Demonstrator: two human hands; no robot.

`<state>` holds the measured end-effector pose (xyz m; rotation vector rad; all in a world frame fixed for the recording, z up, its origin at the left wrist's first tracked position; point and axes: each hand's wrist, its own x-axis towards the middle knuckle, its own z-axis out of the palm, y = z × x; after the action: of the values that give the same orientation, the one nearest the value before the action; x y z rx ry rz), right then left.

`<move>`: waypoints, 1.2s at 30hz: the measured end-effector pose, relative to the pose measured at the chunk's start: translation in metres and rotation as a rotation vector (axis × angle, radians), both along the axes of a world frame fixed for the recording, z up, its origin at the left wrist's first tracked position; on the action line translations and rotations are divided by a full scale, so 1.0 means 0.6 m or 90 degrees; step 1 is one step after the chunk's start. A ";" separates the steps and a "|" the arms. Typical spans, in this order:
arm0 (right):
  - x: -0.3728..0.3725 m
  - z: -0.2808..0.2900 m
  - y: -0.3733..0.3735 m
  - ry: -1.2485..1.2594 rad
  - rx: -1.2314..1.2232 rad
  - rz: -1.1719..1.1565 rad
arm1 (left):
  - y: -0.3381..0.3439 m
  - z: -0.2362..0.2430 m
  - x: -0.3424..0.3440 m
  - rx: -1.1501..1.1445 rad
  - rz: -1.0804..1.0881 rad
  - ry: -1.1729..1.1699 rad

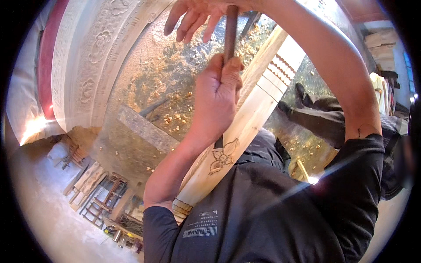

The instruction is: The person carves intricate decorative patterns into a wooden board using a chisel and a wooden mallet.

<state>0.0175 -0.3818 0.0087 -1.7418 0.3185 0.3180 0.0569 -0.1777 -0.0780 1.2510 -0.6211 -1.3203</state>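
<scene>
My left hand [217, 94] is wrapped in a fist round the shaft of a dark chisel [230, 33]. The chisel's lower end shows below the fist, close to a flower [222, 157] carved or outlined on a long pale wooden beam [252, 120]. Rows of zigzag notches cross the beam near both visible ends. At the top edge, my right hand [195, 19] is open, its fingers spread. Its palm is at the chisel's upper end; whether it touches cannot be made out. The beam slants across in front of my body, partly hidden by my left arm.
Wood shavings [173, 118] litter the worn surface beyond the beam. A flat plank [147, 129] and a dark rod [153, 106] lie there. Large carved pale panels [98, 52] stand at left. Another person's dark-clothed leg [318, 125] is at right. Wooden frames [103, 201] sit lower left.
</scene>
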 end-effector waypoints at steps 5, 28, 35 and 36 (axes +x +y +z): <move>0.029 -0.025 -0.063 -0.029 0.120 -0.163 | -0.008 -0.004 -0.009 -0.012 -0.018 -0.024; -0.035 -0.058 -0.215 -0.157 0.187 -0.095 | -0.010 -0.009 -0.018 -0.021 -0.028 0.014; 0.005 -0.035 -0.100 -0.013 0.095 -0.189 | 0.001 -0.012 -0.010 -0.051 -0.013 -0.002; -0.005 -0.017 -0.112 0.015 0.162 -0.260 | -0.003 -0.014 -0.013 -0.063 -0.024 0.011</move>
<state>0.0143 -0.4492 -0.0015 -1.3850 0.6126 0.0774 0.0488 -0.1797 -0.0864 1.1520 -0.6925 -1.3145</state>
